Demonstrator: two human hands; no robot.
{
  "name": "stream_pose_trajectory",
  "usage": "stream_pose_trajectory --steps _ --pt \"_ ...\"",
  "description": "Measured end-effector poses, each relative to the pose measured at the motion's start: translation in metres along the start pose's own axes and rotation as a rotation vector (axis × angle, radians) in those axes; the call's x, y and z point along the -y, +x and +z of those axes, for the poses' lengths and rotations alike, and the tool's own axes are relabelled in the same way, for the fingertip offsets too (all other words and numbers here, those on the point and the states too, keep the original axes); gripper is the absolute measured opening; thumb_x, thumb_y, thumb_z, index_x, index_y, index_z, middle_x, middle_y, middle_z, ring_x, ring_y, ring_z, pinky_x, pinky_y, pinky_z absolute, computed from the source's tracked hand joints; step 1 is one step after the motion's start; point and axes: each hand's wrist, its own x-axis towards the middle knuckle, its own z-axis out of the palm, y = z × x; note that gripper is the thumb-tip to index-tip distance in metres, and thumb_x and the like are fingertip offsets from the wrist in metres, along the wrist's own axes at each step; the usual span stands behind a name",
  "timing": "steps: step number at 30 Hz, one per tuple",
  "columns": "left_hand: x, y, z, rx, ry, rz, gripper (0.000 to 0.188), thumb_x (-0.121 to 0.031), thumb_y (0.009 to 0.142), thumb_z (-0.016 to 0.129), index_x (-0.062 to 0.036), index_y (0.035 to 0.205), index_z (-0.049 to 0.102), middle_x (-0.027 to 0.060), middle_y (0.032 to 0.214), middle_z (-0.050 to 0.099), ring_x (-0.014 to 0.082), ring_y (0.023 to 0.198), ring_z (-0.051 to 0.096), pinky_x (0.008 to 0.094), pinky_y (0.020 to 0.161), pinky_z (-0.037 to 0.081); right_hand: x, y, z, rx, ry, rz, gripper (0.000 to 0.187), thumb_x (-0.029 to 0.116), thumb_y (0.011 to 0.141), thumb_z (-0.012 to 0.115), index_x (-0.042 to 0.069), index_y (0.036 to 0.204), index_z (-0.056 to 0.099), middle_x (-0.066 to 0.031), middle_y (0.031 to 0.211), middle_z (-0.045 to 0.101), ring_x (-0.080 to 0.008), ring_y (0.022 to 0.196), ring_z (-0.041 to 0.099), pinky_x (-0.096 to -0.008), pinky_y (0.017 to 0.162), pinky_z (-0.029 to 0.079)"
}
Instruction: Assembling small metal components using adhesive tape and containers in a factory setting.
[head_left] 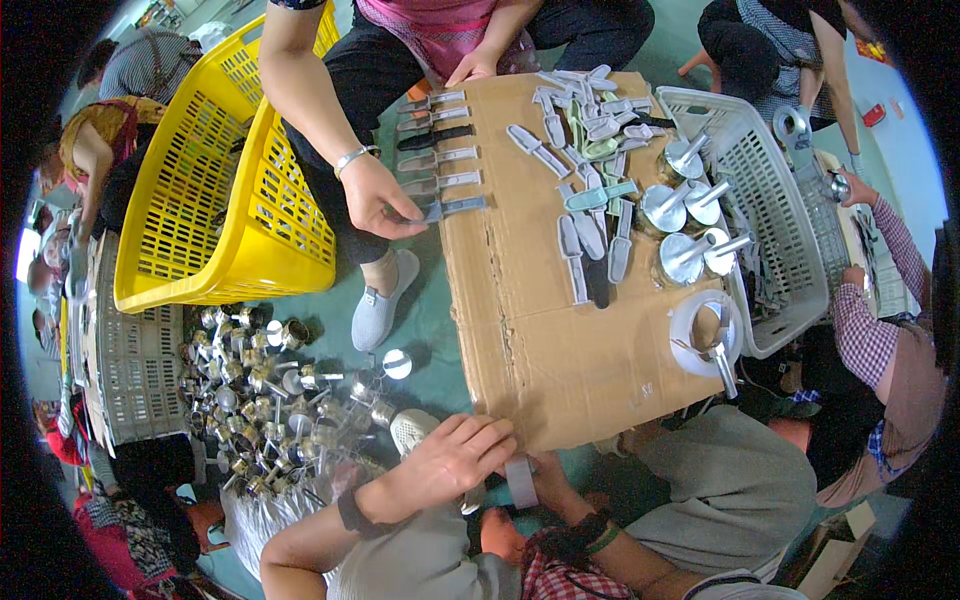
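Observation:
My left hand (pixel 455 457) is at the near left corner of a cardboard sheet (pixel 560 375), its fingers bent and pressed together; whatever lies under them is hidden. Close beside it, just below the cardboard's edge, my right hand (pixel 553 484) has its fingers at a short pale grey band-like piece (pixel 521 482), whose kind I cannot make out. On the cardboard lie a pile of grey and greenish plastic handles (pixel 590 130) and several round metal pieces with rods (pixel 683 257). A white ring-shaped roll (pixel 683 325) rests at the near right.
Opposite me, a co-worker's hand (pixel 380 200) holds a handle (pixel 455 208) in a row along the cardboard's left edge. A yellow basket (pixel 225 255) stands left, above a heap of metal cups with rods (pixel 265 400). A grey crate (pixel 775 325) adjoins the cardboard's right side.

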Motion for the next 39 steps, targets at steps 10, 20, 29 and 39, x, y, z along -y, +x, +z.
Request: stream_pose_trajectory --steps 10,20,29,39 --pt "0.000 0.000 0.000 0.012 0.007 0.003 0.036 -0.014 0.071 0.056 -0.0064 0.106 0.057 0.0097 0.114 0.052 0.0228 0.097 0.053 0.0338 0.080 0.045 -0.001 0.001 0.001 -0.048 0.063 -0.016 0.025 0.016 0.075 0.070 0.004 0.094 0.060 -0.0086 0.095 0.063 -0.0214 0.087 0.059 -0.0358 0.078 0.047" --pt "0.002 0.002 -0.001 0.005 0.000 0.002 0.033 -0.015 0.072 0.058 -0.0071 0.104 0.058 0.0095 0.114 0.052 0.0235 0.097 0.054 0.0341 0.080 0.045 -0.004 0.002 0.000 -0.011 0.020 0.073 0.028 0.015 0.075 0.068 0.004 0.100 0.060 -0.0098 0.097 0.063 -0.0227 0.091 0.060 -0.0365 0.080 0.046" --pt "0.080 0.045 -0.056 -0.360 -0.035 -0.152 0.024 0.000 0.069 0.062 -0.0023 0.093 0.061 0.0147 0.090 0.057 0.0317 0.081 0.057 0.0380 0.069 0.048 0.009 0.000 0.000 -0.034 0.130 0.147 0.026 0.014 0.070 0.074 0.004 0.091 0.064 -0.0093 0.091 0.065 -0.0208 0.085 0.061 -0.0355 0.076 0.047" --pt "0.170 0.123 -0.039 -0.325 0.268 -0.238 0.016 -0.003 0.076 0.056 0.0011 0.092 0.058 0.0152 0.098 0.054 0.0324 0.090 0.055 0.0371 0.077 0.047 -0.023 -0.005 0.014 -0.117 0.210 0.157 0.029 0.015 0.066 0.077 0.006 0.091 0.067 -0.0068 0.090 0.066 -0.0176 0.085 0.059 -0.0331 0.076 0.046"
